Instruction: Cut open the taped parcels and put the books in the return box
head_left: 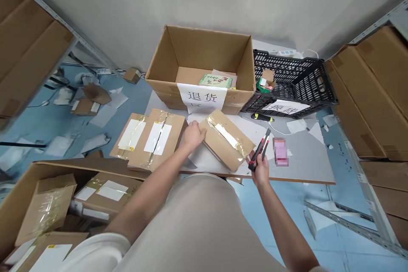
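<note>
Examining the white table (pixel 306 170), we find one brown carton (pixel 219 144) at its middle, directly in front of the wearer. Its top flaps lie flat under clear tape, so we judge it not yet opened; whether the tape has been slit, we cannot tell. The left hand (pixel 194 136) has its fingers curled against the carton's left end; we cannot confirm whether it pinches or only presses. The right hand (pixel 259 170) is closed around a red-and-black box cutter (pixel 259 153), near the carton's right corner.

To the left we note a taped carton (pixel 156 138) overlapping a second taped parcel (pixel 131 136). A dark line runs through the former's label; we cannot say if it is a cut. More parcels (pixel 105 191) lie in the large box at lower left. We count these as unopened, where visible. Already unpacked, in our judgement, are the green printed box (pixel 215 80) inside the big open cardboard box (pixel 207 46) and the small opened box (pixel 267 80) in the black plastic crate (pixel 330 87).

Writing: the cardboard box's paper sign (pixel 204 97) reads 退货 (returned goods), with an illegible fragment beneath. The crate's sign (pixel 285 106) appears to begin 换; we cannot verify the rest. Parcel labels are unreadable, and we identify no brand.
</note>
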Demonstrator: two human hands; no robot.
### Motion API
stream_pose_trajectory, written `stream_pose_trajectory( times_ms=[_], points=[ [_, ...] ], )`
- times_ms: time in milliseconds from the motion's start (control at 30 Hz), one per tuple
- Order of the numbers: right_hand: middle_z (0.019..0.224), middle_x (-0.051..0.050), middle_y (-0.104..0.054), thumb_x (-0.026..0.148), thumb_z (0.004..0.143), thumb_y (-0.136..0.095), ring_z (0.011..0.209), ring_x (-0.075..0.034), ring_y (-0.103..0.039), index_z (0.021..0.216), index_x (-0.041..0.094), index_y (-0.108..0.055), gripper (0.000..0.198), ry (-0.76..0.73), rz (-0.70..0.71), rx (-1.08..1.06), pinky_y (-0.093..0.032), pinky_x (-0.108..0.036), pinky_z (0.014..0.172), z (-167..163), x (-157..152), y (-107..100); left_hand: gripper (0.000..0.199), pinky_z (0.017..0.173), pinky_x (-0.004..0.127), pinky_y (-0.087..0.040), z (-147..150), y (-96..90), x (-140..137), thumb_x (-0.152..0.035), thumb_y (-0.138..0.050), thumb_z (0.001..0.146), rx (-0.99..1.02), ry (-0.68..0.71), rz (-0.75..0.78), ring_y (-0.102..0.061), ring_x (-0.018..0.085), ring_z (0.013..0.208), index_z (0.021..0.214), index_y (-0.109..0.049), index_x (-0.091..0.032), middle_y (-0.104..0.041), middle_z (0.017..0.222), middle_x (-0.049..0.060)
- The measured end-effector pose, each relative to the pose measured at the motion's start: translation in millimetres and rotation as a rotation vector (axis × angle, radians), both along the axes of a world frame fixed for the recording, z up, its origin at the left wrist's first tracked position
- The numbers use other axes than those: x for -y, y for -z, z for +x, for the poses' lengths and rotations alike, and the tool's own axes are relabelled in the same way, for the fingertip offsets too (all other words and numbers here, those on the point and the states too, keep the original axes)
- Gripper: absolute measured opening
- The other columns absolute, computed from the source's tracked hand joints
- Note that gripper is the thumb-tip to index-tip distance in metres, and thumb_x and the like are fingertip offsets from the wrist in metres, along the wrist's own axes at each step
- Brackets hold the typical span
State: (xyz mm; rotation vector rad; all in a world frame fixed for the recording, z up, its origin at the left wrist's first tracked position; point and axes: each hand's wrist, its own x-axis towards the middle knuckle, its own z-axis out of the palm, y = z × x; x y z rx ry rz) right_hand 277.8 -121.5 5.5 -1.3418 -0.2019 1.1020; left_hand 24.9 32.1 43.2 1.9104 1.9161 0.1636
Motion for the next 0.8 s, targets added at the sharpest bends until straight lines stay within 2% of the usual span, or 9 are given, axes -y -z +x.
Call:
stream_pose_trajectory(
  times_ms=[133,200,267,333,433,500,600,700,800],
  points=[
    [0.095,-0.001,-0.069,0.047,0.069,-0.07,0.079,-0.012,-0.067,0.093,0.023,-0.056,0.037,-0.094,0.032,0.056,-0.055,-0.024,0.064,29.2,-39.4,4.1,0.045,0.071,0.037,-0.047,-14.6,3.3,62.9,-0.057,-0.043,0.081,-0.046,-0.009,-0.112,-0.063,0.029,0.088,0.1,-0.048,-0.016,-0.062,0.095,0.013],
    [0.093,-0.002,-0.07,0.047,0.068,-0.071,0.074,-0.012,-0.066,0.093,0.023,-0.056,0.038,-0.159,0.03,0.053,-0.054,-0.022,0.062,33.5,-50.1,4.3,0.048,0.069,0.037,-0.047,-21.6,8.3,83.5,-0.061,-0.042,0.081,-0.036,-0.042,-0.151,-0.064,0.029,0.084,0.1,-0.048,-0.017,-0.063,0.091,0.012],
    [0.094,-0.002,-0.069,0.048,0.068,-0.071,0.072,-0.012,-0.066,0.094,0.022,-0.057,0.04,-0.197,0.017,0.071,-0.053,-0.023,0.061,37.1,-50.7,3.4,0.051,0.072,0.039,-0.048,-25.7,12.4,94.2,-0.06,-0.043,0.08,-0.004,-0.073,-0.108,-0.063,0.029,0.088,0.108,-0.045,-0.016,-0.062,0.096,0.012],
    [0.095,-0.003,-0.068,0.051,0.068,-0.069,0.068,-0.012,-0.065,0.094,0.022,-0.056,0.041,-0.227,-0.012,0.143,-0.053,-0.024,0.057,44.2,-40.4,1.6,0.054,0.083,0.041,-0.046,-25.2,14.0,96.2,-0.051,-0.047,0.081,0.045,-0.044,0.032,-0.057,0.029,0.104,0.12,-0.04,-0.015,-0.058,0.111,0.015],
    [0.082,-0.003,-0.066,0.054,0.072,-0.065,0.05,-0.01,-0.058,0.089,0.02,-0.054,0.04,-0.368,-0.116,0.292,-0.046,-0.022,0.043,61.1,-10.2,-2.3,0.062,0.104,0.044,-0.032,-14.9,10.2,88.4,-0.036,-0.051,0.079,0.069,0.163,0.231,-0.033,0.03,0.132,0.133,-0.032,-0.012,-0.04,0.136,0.019],
    [0.072,-0.001,-0.063,0.055,0.073,-0.063,0.041,-0.008,-0.051,0.088,0.019,-0.053,0.041,-0.489,-0.188,0.335,-0.04,-0.021,0.036,71.0,11.4,-4.2,0.072,0.109,0.049,-0.02,-3.7,4.8,80.9,-0.039,-0.054,0.075,0.036,0.344,0.234,-0.016,0.032,0.139,0.138,-0.029,-0.012,-0.028,0.146,0.019],
    [0.07,0.001,-0.06,0.057,0.074,-0.061,0.038,-0.008,-0.048,0.101,0.019,-0.052,0.047,-0.566,-0.231,0.335,-0.037,-0.022,0.033,77.7,33.1,-5.2,0.098,0.109,0.058,-0.007,13.3,-2.1,72.9,-0.059,-0.062,0.063,-0.045,0.522,0.158,-0.007,0.039,0.139,0.142,-0.026,-0.014,-0.017,0.151,0.019],
    [0.07,0.002,-0.06,0.055,0.076,-0.06,0.037,-0.009,-0.048,0.115,0.022,-0.048,0.052,-0.578,-0.237,0.335,-0.036,-0.022,0.032,77.9,39.7,-4.8,0.115,0.107,0.062,0.0,23.6,-3.2,70.7,-0.07,-0.064,0.052,-0.113,0.546,0.135,-0.005,0.041,0.139,0.144,-0.023,-0.015,-0.013,0.152,0.019],
    [0.07,0.002,-0.06,0.053,0.078,-0.059,0.038,-0.009,-0.049,0.117,0.021,-0.048,0.052,-0.581,-0.22,0.314,-0.036,-0.022,0.032,78.0,39.6,-4.6,0.116,0.106,0.062,0.001,25.8,-0.1,71.3,-0.073,-0.062,0.053,-0.143,0.522,0.14,-0.005,0.041,0.139,0.145,-0.021,-0.015,-0.013,0.152,0.019]
  ],
)
